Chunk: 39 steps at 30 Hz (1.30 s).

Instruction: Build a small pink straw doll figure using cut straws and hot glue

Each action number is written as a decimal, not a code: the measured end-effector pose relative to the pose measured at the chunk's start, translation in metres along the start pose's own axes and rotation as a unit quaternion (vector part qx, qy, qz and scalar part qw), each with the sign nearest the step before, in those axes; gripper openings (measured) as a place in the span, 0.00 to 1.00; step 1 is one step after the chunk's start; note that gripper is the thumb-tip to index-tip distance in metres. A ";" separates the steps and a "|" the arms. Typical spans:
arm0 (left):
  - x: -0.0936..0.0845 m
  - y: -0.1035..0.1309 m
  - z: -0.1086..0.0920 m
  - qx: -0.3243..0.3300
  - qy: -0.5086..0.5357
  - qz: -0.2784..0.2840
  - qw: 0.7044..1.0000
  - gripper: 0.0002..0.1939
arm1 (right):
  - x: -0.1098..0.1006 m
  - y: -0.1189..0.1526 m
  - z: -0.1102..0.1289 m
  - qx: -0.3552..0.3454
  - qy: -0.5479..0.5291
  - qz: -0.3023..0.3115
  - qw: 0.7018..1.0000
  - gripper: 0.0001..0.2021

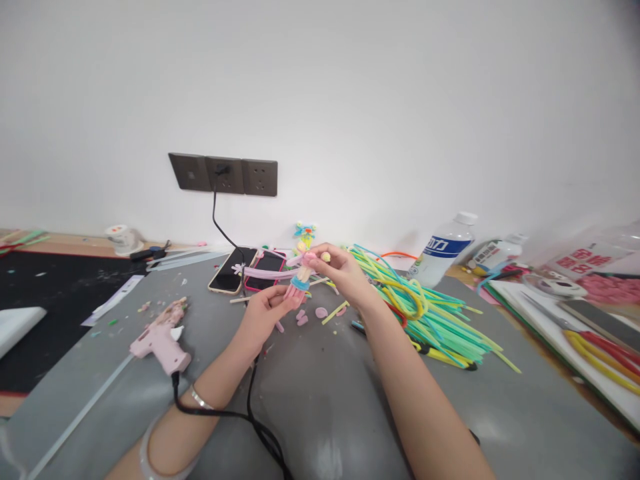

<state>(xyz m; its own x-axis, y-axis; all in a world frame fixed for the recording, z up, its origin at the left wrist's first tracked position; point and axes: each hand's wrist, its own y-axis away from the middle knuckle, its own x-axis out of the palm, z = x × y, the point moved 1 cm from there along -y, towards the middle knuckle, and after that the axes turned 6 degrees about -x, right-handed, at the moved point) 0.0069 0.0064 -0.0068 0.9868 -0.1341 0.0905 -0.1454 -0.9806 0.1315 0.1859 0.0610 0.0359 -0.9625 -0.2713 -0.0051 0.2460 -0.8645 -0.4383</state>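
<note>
Both my hands are closed on a small pipe-cleaner figure (301,279) held up over the grey mat. It has pink and peach parts, a blue band and pinkish strands at its lower end. My left hand (267,308) pinches it low, by the strands. Higher up, my right hand (336,268) grips its upper part, with a pale yellow tip poking out by the fingers. Lilac pipe cleaners (267,274) stretch left from behind the figure. Below it, small lilac pieces (301,318) lie on the mat.
A pink glue gun (163,340) with a black cord lies left. Two phones (227,272) rest behind my hands. Green and yellow pipe cleaners (445,320) are heaped right, near a water bottle (445,250). Scissors (595,343) lie far right. Wall sockets (225,175) hold a plug.
</note>
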 end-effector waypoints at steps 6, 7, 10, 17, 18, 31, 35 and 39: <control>0.000 0.000 0.000 0.004 0.002 -0.004 1.000 0.20 | 0.000 0.000 0.000 0.005 -0.010 -0.002 1.000 0.10; 0.001 0.000 0.000 0.002 0.000 -0.003 1.000 0.20 | 0.001 0.000 0.000 0.005 -0.011 -0.002 1.000 0.10; 0.001 0.001 0.000 -0.003 -0.001 0.002 1.000 0.20 | 0.001 0.000 0.001 0.001 -0.009 0.000 1.000 0.11; 0.000 0.000 0.000 -0.006 -0.003 0.006 1.000 0.20 | 0.001 0.000 0.001 0.004 -0.012 -0.002 1.000 0.11; 0.000 0.000 0.000 -0.006 -0.003 0.006 1.000 0.20 | 0.000 0.000 0.001 0.002 -0.015 -0.001 1.000 0.11; 0.000 0.001 -0.001 -0.009 0.004 0.006 1.000 0.20 | 0.001 0.000 0.002 0.006 -0.016 0.006 1.000 0.10; 0.000 0.000 -0.001 -0.014 0.005 0.002 1.000 0.20 | 0.001 0.000 0.001 0.003 -0.027 0.012 1.000 0.09; 0.000 0.000 -0.002 -0.006 0.007 0.000 1.000 0.20 | 0.001 0.001 0.002 0.007 -0.026 0.007 1.000 0.11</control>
<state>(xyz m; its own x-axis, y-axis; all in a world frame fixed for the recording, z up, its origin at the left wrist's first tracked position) 0.0072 0.0062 -0.0051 0.9857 -0.1328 0.1042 -0.1469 -0.9788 0.1425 0.1851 0.0594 0.0370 -0.9516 -0.3052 0.0361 0.2616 -0.8662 -0.4258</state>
